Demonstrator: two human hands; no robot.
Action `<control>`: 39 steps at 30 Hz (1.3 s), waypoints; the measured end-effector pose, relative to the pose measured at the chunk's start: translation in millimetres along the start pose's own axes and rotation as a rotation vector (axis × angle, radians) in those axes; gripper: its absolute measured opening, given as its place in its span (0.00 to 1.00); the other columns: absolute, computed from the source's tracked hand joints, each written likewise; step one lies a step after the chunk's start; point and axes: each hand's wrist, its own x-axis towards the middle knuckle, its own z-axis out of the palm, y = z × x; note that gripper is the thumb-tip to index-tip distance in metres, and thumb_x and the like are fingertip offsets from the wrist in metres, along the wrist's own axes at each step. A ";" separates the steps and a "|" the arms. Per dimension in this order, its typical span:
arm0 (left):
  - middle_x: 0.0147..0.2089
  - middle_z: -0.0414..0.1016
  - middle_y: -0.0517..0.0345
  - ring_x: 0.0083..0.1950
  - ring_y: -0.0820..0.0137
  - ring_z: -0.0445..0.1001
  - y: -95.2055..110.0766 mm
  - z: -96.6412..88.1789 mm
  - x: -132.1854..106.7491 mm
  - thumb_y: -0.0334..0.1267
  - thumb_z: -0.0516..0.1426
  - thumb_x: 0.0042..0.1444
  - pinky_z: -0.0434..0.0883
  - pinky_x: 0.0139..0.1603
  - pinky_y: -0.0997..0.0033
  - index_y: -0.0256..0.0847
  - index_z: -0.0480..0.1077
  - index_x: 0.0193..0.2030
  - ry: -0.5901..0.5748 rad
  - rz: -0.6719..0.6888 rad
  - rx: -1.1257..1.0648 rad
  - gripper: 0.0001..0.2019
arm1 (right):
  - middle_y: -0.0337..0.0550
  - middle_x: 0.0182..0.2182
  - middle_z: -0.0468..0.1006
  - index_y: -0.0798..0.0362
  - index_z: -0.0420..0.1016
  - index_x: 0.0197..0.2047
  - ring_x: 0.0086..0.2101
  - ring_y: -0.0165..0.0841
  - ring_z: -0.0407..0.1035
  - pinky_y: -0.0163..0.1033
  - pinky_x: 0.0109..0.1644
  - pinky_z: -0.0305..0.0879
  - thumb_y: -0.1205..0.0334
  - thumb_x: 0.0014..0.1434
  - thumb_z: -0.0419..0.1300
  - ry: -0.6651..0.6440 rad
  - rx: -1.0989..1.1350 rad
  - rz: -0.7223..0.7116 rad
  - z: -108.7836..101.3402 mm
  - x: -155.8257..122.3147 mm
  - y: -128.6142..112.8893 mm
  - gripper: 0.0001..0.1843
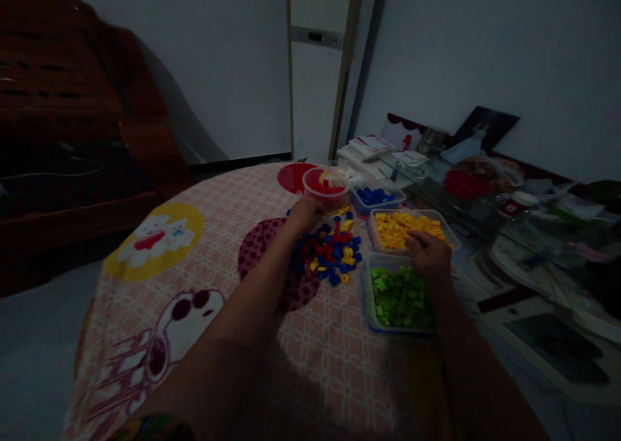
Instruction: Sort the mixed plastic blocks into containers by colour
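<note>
My left hand (306, 215) is closed, fingertips together, at the near side of a round clear tub (326, 195) that holds red pieces. What it pinches, if anything, is too dark to make out. Below it lies a loose pile of blue, red and yellow toy bricks (334, 250). With thumb and fingers pressed together, my right hand (431, 255) is over the near right part of a clear box of yellow bricks (395, 227). Whatever sits in that pinch is hidden. Just under my right wrist stands a box of green bricks (400, 295).
Beyond the yellow box is a clear box of blue bricks (374, 196). A patterned cloth covers the round table (204, 357). On the right, a cluttered glass table (427, 179) carries papers, a red bowl (466, 183) and a lidded jar (518, 205). A wooden bench (140, 137) stands left.
</note>
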 end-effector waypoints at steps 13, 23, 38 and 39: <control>0.37 0.84 0.54 0.39 0.66 0.79 -33.5 9.5 -2.1 0.32 0.64 0.48 0.68 0.37 0.76 0.41 0.84 0.37 -0.139 -0.143 0.085 0.09 | 0.50 0.36 0.86 0.52 0.85 0.37 0.37 0.45 0.79 0.51 0.46 0.75 0.50 0.54 0.60 -0.010 0.010 0.017 -0.4 0.4 -1.1 0.17; 0.27 0.79 0.58 0.29 0.72 0.74 28.0 18.7 0.0 0.36 0.63 0.52 0.66 0.32 0.77 0.34 0.81 0.34 0.046 0.000 -0.497 0.07 | 0.52 0.36 0.86 0.54 0.85 0.37 0.37 0.47 0.79 0.52 0.46 0.75 0.50 0.53 0.60 -0.019 -0.009 0.016 -1.6 0.7 -3.6 0.19; 0.24 0.78 0.59 0.27 0.73 0.76 98.1 82.4 -7.4 0.29 0.63 0.52 0.71 0.34 0.76 0.34 0.81 0.37 -0.062 0.110 -0.816 0.06 | 0.52 0.36 0.86 0.53 0.85 0.37 0.37 0.47 0.79 0.51 0.45 0.76 0.49 0.54 0.59 -0.019 -0.006 0.014 -0.9 0.8 -3.6 0.19; 0.25 0.78 0.58 0.28 0.73 0.75 98.9 81.5 -8.2 0.29 0.63 0.52 0.71 0.34 0.76 0.35 0.82 0.37 -0.053 0.116 -0.794 0.06 | 0.53 0.36 0.86 0.53 0.85 0.37 0.37 0.47 0.79 0.51 0.45 0.76 0.49 0.53 0.59 -0.017 -0.007 0.014 -0.9 0.8 -3.6 0.19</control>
